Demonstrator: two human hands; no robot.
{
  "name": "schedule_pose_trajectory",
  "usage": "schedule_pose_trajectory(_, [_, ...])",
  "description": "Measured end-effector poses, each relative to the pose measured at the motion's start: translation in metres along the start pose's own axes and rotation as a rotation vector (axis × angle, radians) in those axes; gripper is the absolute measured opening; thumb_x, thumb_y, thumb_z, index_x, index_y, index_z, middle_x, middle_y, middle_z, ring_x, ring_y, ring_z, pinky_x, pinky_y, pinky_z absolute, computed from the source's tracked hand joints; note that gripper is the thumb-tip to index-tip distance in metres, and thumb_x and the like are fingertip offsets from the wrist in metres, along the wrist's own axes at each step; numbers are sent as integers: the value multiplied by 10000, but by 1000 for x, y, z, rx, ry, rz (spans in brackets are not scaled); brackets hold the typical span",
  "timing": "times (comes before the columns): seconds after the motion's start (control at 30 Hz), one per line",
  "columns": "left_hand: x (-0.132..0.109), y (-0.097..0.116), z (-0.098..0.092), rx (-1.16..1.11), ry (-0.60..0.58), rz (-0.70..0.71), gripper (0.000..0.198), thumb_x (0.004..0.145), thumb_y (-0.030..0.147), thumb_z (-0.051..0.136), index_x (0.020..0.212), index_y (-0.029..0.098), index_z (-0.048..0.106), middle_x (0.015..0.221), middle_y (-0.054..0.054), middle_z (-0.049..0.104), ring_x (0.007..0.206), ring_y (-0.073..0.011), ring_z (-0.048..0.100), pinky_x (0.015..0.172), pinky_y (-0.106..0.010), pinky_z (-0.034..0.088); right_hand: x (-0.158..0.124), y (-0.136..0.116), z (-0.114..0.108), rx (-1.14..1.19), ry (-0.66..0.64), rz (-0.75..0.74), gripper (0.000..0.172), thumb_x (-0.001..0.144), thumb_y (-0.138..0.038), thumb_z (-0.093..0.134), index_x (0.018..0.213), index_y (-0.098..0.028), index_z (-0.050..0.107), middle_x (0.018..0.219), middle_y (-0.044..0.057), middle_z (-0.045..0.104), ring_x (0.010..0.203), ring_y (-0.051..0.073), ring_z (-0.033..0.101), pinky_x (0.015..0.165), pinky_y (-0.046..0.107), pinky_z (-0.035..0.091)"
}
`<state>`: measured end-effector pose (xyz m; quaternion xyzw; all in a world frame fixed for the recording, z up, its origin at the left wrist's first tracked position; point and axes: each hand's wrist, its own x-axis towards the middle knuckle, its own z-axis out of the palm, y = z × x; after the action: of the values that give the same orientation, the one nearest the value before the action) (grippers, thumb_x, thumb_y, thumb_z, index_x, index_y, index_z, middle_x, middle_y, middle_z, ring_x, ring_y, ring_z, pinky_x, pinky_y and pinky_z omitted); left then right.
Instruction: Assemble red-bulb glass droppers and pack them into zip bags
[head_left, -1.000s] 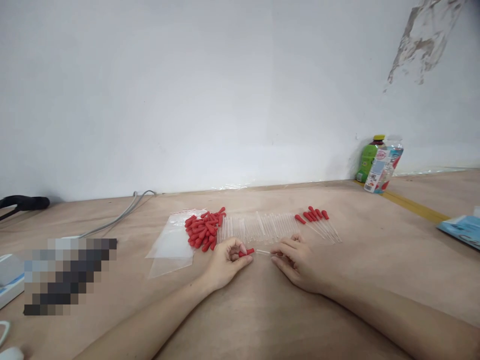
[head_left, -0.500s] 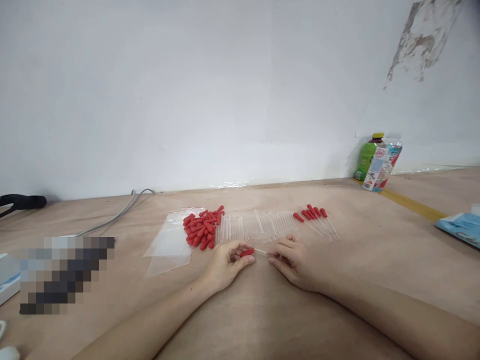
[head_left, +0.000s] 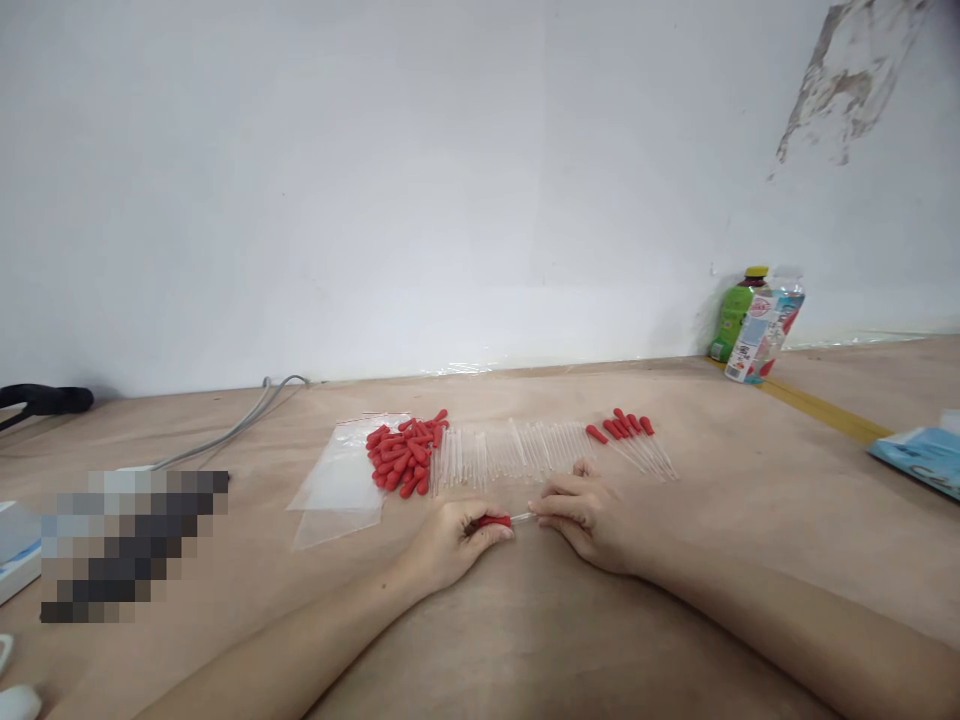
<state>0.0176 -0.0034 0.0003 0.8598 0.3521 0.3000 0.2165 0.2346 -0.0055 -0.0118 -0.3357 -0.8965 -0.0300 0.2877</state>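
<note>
My left hand (head_left: pixel 457 540) pinches a red rubber dropper bulb (head_left: pixel 495 521) between thumb and fingers. A clear glass dropper tube (head_left: pixel 522 516) meets the bulb's open end, and my right hand (head_left: pixel 581 520) grips the tube's other part between thumb and fingertips. Behind my hands lies a row of loose clear tubes (head_left: pixel 510 452). To its left is a heap of red rubber bulbs (head_left: pixel 405 455). On the right, several droppers (head_left: pixel 630 427) with red bulbs fitted lie side by side, tips toward me.
Clear plastic bags (head_left: pixel 337 480) lie under and beside the bulb heap. A grey cable (head_left: pixel 240 425) runs along the left. Two bottles (head_left: pixel 754 325) stand by the wall at the back right, and a blue packet (head_left: pixel 919 455) sits at the right edge.
Both hands have come slightly closer together. Less tube shows between them, and the bulb has dropped a little and lies more level, in line with the tube.
</note>
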Motion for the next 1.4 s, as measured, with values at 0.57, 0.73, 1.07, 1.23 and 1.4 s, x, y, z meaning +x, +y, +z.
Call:
schedule_pose_trajectory(0.57, [1,-1,2,146,-59,117,156,815,242,496,805,172,634,724,-26,624,671,-147,556,638,-232,401,4,-17,9,-107,-51,37,275,853,-190,343,672,-159,548,638,14,576,559,103,452,651,292,249])
schedule_pose_trajectory(0.73, [2,-1,1,121,-43,121,150,814,231,499,826,178,639,732,-23,627,677,-145,556,635,-230,402,7,-21,9,-42,-95,97,275,862,-200,328,683,-171,535,665,2,601,568,107,477,687,302,282])
schedule_pose_trajectory(1.07, [1,-13,2,-22,63,-64,438,734,227,581,1150,202,450,873,-21,550,620,-107,506,546,-210,442,11,14,-39,100,-150,388,242,795,-260,406,687,-193,613,655,8,632,569,123,532,529,222,340])
schedule_pose_trajectory(1.23, [2,-13,0,98,1,-37,149,775,243,530,889,171,594,776,-21,542,634,-116,500,575,-222,421,1,69,-57,-124,34,863,359,740,-451,436,574,-173,589,595,48,613,562,159,543,479,227,301])
schedule_pose_trajectory(1.4, [2,-10,-1,116,-19,-41,140,782,241,520,872,168,598,791,-28,548,633,-117,502,575,-220,416,-10,89,-51,-264,-32,1061,399,735,-485,391,535,-185,563,587,68,597,542,171,533,469,243,269])
